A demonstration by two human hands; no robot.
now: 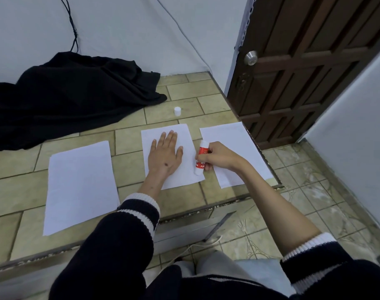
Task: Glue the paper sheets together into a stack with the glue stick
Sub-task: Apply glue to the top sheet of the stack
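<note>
Three white paper sheets lie side by side on the tiled counter: a left sheet (pixel 81 187), a middle sheet (pixel 184 137) and a right sheet (pixel 228 137). My left hand (pixel 164 154) presses flat on the middle sheet, fingers straight. My right hand (pixel 217 158) grips a red and white glue stick (pixel 201 158), tilted, its lower end touching the middle sheet near its right edge. The stick's white cap (pixel 177 111) stands apart on the counter, behind the middle sheet.
A heap of black cloth (pixel 72 94) covers the back left of the counter (pixel 184 98). The counter's right edge runs just past the right sheet, with a dark wooden door (pixel 303 61) beyond and tiled floor (pixel 314 202) below.
</note>
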